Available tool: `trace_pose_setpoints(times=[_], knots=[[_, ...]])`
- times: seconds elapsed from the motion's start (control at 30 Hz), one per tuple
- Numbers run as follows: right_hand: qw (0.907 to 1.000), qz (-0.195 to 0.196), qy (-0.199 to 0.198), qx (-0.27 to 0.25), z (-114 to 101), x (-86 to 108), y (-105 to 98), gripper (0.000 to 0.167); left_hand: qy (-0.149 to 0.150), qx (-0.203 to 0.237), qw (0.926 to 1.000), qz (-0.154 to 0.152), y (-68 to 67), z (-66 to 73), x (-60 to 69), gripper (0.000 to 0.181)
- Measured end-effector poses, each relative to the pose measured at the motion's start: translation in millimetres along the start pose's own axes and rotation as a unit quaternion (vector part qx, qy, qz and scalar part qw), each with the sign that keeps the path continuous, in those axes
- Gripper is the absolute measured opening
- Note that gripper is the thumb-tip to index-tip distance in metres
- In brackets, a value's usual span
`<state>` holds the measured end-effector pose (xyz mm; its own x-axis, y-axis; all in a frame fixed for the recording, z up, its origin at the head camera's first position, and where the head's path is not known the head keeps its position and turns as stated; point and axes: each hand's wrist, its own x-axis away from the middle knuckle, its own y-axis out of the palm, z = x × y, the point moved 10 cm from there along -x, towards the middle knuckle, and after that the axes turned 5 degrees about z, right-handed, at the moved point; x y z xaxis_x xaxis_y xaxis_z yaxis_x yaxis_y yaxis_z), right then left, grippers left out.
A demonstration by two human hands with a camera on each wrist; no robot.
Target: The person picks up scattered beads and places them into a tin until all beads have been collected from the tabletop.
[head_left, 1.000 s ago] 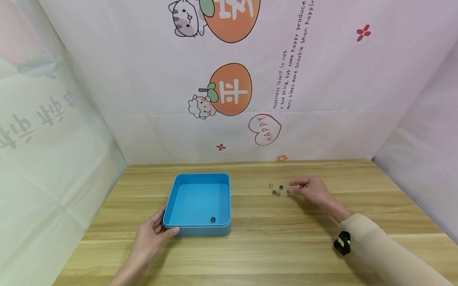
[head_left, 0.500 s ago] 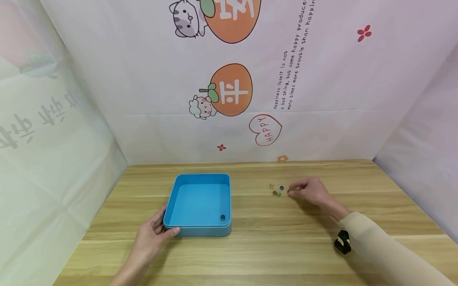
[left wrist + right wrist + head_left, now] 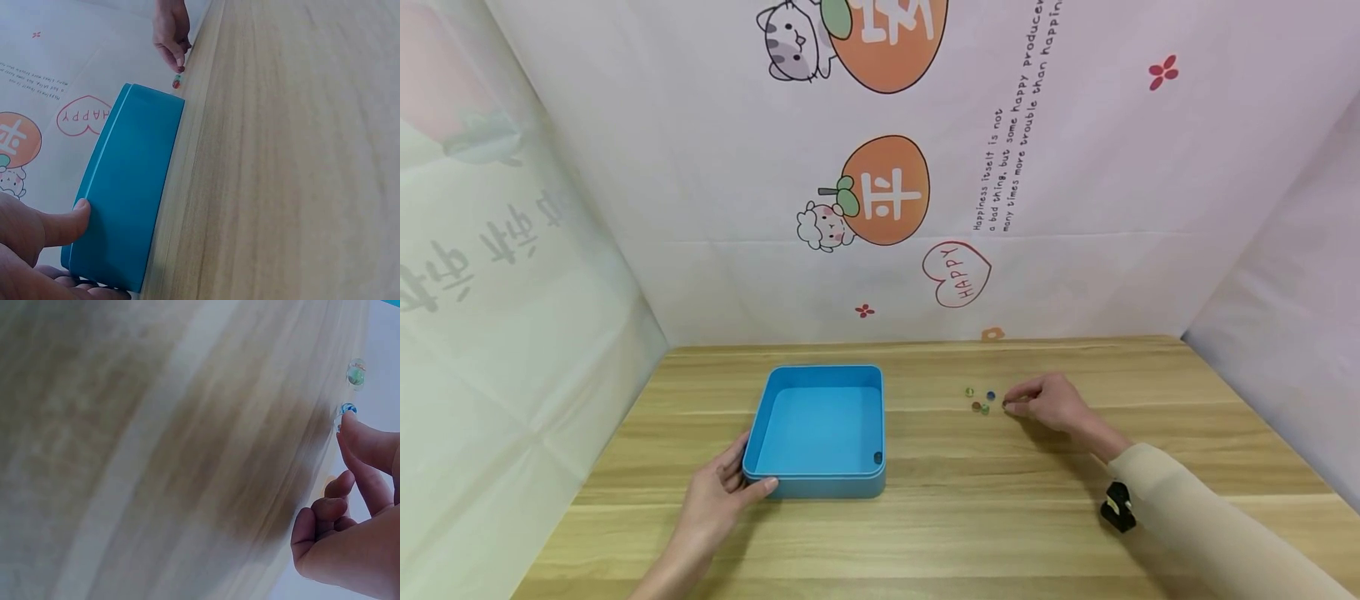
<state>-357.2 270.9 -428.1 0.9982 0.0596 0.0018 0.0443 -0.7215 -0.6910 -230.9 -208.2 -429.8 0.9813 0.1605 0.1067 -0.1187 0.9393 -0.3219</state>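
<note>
My left hand (image 3: 718, 500) grips the front left corner of a square blue box (image 3: 827, 486), its thumb (image 3: 65, 226) on the front wall. Inside the box, a dark marble (image 3: 877, 457) lies against the right wall near the front corner. To the right of the box, my right hand (image 3: 1052, 404) pinches a small marble (image 3: 1006, 403) between thumb and index finger at the tabletop; the fingertips partly hide it. Just left of those fingertips sit a blue marble (image 3: 991, 396), a green marble (image 3: 985, 409), a reddish-brown marble (image 3: 976, 407) and a yellow-green marble (image 3: 970, 392).
The wooden table (image 3: 970, 533) meets a printed white cloth wall (image 3: 737, 292) at the back. White cloth also hangs on the left and right. A black device (image 3: 1118, 507) is at the right sleeve's cuff (image 3: 1138, 467).
The dark marble has rolled rightward across the box floor to the right wall. My right thumb and index finger have drawn together on their marble. The left hand keeps its grip on the box.
</note>
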Motion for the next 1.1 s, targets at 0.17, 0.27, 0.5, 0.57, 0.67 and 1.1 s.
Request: trace_pose_setpoints(times=[0.17,0.27,0.5,0.57,0.67,1.1], knots=[[1.0,0.004,-0.001,0.0,1.3,-0.7,0.2,0.02,-0.005,0.001,1.0,0.0,-0.2,-1.1,-0.2,0.09],[1.0,0.003,-0.002,-0.008,-0.3,1.3,0.3,0.021,-0.006,-0.001,1.0,0.002,-0.4,-1.7,0.4,0.09],[0.9997,0.007,-0.014,-0.018,-4.2,4.3,-0.1,0.023,-0.005,-0.001,1.0,0.005,-0.5,-1.3,0.6,0.09],[0.9997,0.007,-0.015,-0.019,-5.2,5.4,-0.6,0.024,-0.003,0.0,1.0,0.004,-0.3,-0.9,0.4,0.09],[0.9996,0.004,-0.014,-0.025,-7.7,7.0,-0.7,0.025,-0.004,-0.001,1.0,0.004,-0.4,-1.0,0.7,0.089],[0.9985,0.006,-0.011,-0.053,-24.5,7.7,1.6,0.029,-0.007,0.0,1.0,0.004,-0.5,-2.3,0.2,0.089]])
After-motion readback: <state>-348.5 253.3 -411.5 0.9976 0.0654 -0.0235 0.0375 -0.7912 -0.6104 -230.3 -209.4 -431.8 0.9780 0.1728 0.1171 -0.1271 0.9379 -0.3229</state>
